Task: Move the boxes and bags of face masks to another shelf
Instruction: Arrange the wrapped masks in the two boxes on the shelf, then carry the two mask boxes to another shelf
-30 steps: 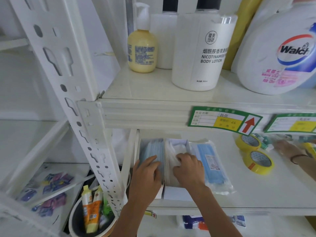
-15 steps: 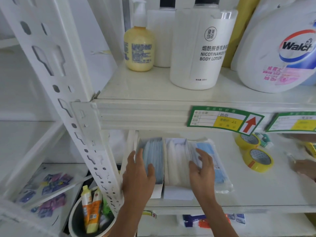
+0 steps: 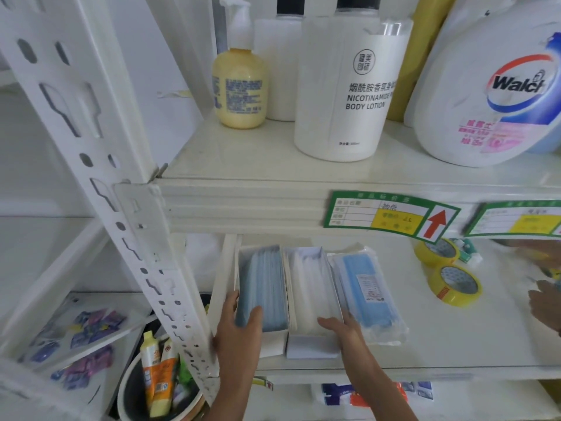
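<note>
Two open white boxes stand side by side on the middle shelf [image 3: 455, 344]. The left box [image 3: 262, 287] holds blue face masks; the right box [image 3: 309, 287] holds white ones. A clear bag of blue masks [image 3: 367, 287] lies just right of them. My left hand [image 3: 239, 332] clasps the near left corner of the blue-mask box, thumb over the masks. My right hand [image 3: 343, 332] grips the near right side of the white-mask box, fingers between box and bag.
Two yellow tape rolls [image 3: 455, 284] lie on the same shelf to the right, where another person's hand [image 3: 543, 305] shows. The shelf above carries lotion bottles [image 3: 349, 86] and a detergent jug [image 3: 491, 86]. A perforated white upright [image 3: 121, 208] stands left; a bucket of tubes [image 3: 158, 384] sits below.
Both hands slid back from the middle of the boxes to their near ends, the left to the outer left side, the right to the outer right side. The boxes stay put.
</note>
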The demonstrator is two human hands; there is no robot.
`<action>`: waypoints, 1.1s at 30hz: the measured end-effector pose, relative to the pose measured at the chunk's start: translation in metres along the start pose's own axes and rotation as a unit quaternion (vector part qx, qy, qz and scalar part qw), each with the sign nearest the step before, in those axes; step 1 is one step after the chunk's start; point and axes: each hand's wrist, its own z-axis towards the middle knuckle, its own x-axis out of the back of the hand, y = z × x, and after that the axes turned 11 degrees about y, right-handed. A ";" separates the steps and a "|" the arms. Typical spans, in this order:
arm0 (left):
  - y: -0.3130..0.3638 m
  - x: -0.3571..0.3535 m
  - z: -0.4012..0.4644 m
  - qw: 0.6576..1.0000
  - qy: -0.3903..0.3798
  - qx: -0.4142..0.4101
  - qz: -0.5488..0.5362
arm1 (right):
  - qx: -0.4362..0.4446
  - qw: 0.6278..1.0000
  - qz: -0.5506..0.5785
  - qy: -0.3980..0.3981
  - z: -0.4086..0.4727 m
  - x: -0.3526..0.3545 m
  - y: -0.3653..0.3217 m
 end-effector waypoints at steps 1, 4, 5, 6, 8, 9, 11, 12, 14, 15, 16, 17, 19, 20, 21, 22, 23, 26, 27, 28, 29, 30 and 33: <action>-0.001 0.000 0.001 1.000 -0.005 0.005 -0.008 | 0.001 1.000 0.006 -0.017 0.000 0.001 0.001; -0.002 0.003 0.000 0.999 -0.022 0.020 -0.029 | 0.017 0.999 0.033 -0.040 -0.003 0.005 -0.001; -0.002 0.005 -0.001 0.999 -0.027 0.015 -0.034 | 0.028 0.997 0.050 -0.041 -0.005 0.007 -0.002; -0.002 0.006 -0.002 0.998 -0.028 0.010 -0.048 | 0.040 0.996 0.065 -0.042 -0.006 0.009 -0.003; -0.006 0.011 -0.004 0.995 -0.031 0.001 -0.099 | 0.060 0.993 0.088 -0.043 -0.010 0.014 -0.004; -0.009 0.013 -0.005 0.992 -0.035 -0.002 -0.118 | 0.073 0.992 0.097 -0.038 -0.011 0.017 -0.005; -0.015 0.016 -0.008 0.991 -0.048 -0.029 -0.121 | 0.101 0.989 0.109 -0.025 -0.013 0.025 -0.006; -0.018 0.016 -0.010 0.991 -0.050 -0.036 -0.121 | 0.107 0.988 0.110 -0.025 -0.013 0.029 -0.007; -0.020 0.016 -0.018 0.988 -0.057 0.015 -0.146 | 0.116 0.988 0.101 -0.030 -0.013 0.035 -0.008; -0.021 0.015 -0.021 0.984 -0.068 0.044 -0.156 | 0.121 0.988 0.090 -0.028 -0.014 0.036 -0.009; -0.023 0.014 -0.024 0.980 -0.075 0.068 -0.170 | 0.127 0.989 0.077 -0.023 -0.014 0.037 -0.010; -0.026 0.013 -0.026 0.977 -0.078 0.089 -0.177 | 0.127 0.989 0.074 -0.019 -0.014 0.037 -0.009; -0.028 0.009 -0.027 0.972 -0.079 0.118 -0.187 | 0.110 0.990 0.083 -0.010 -0.012 0.037 -0.007; -0.030 0.007 -0.027 0.971 -0.070 0.129 -0.186 | 0.101 0.991 0.088 -0.003 -0.012 0.037 -0.004; -0.031 0.005 -0.025 0.971 -0.054 0.145 -0.180 | 0.092 0.991 0.094 0.003 -0.011 0.038 -0.002; -0.030 0.003 -0.022 0.969 -0.041 0.167 -0.175 | 0.084 0.991 0.101 0.009 -0.011 0.037 0.000; -0.030 0.003 -0.019 0.966 -0.042 0.190 -0.171 | 0.074 0.991 0.110 0.013 -0.012 0.037 0.003; -0.028 0.007 -0.012 0.961 -0.111 0.201 -0.156 | 0.041 0.990 0.138 0.014 -0.013 0.038 0.010; -0.030 0.010 -0.010 0.956 -0.134 0.209 -0.158 | 0.036 0.989 0.139 0.018 -0.014 0.039 0.011; -0.031 0.013 -0.010 0.949 -0.150 0.224 -0.167 | 0.037 0.990 0.136 0.017 -0.014 0.040 0.012; -0.032 0.015 -0.011 0.944 -0.156 0.236 -0.171 | 0.039 0.991 0.131 0.010 -0.016 0.041 0.012; -0.034 0.016 -0.012 0.941 -0.155 0.243 -0.175 | 0.042 0.991 0.125 0.000 -0.017 0.043 0.012; -0.038 0.016 -0.018 0.941 -0.140 0.239 -0.193 | 0.034 0.991 0.127 -0.013 -0.018 0.051 0.016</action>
